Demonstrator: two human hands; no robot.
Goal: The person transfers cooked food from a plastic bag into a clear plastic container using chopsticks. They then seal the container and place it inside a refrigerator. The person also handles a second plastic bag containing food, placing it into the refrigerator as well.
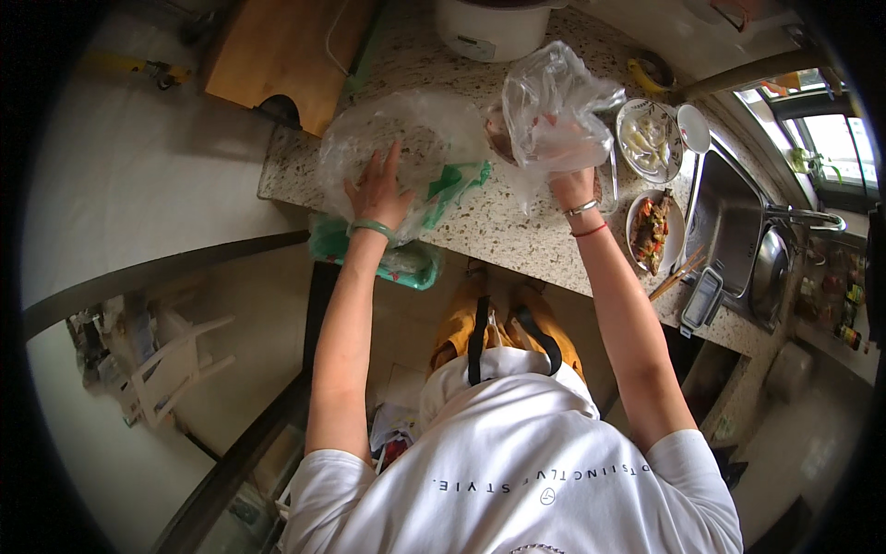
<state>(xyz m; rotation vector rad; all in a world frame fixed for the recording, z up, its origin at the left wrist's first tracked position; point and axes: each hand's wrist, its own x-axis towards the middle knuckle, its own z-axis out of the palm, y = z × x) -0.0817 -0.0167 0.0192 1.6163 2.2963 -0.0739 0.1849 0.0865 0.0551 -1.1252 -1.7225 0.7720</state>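
My left hand (380, 192) lies with its fingers spread on a crumpled clear plastic bag (346, 129) near the counter's left end. Green plastic (452, 189) shows beside that bag. My right hand (574, 185) is closed on a second clear plastic bag (554, 78), raised over the counter. The bag's film covers most of its fingers, so they show only hazily. Partly hidden behind this bag is a reddish-brown round thing (499, 134) whose kind I cannot make out.
A green-lined bin (420, 270) hangs at the counter's front edge. A white rice cooker (484, 32) stands at the back. To the right are a bowl of pale food (648, 138), a plate with a cooked fish (653, 231), chopsticks (678, 274) and a sink (724, 217).
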